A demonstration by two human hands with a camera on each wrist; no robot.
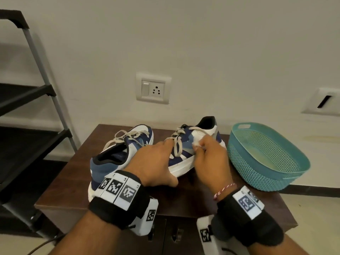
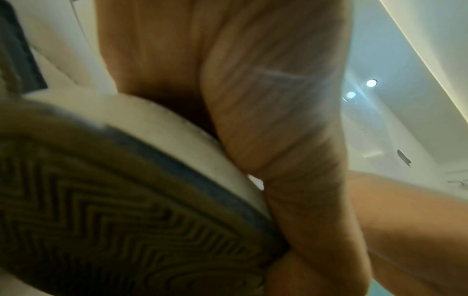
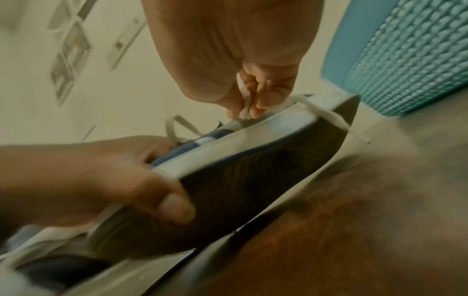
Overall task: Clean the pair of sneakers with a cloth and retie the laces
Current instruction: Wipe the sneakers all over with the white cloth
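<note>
Two sneakers sit on the brown worktop. The left hand grips the right sneaker by its sole, tilting it up. The right hand pinches a small white cloth against its side, so cleaning looks under way. The left sneaker lies beside it (laces loose). One teal basket stands at the right.

A perforated teal plastic basket sits beside the sneaker with flat woven cloth laces, smooth white panels, ribbed rubber sole, on dark grained wood tabletop.
</note>
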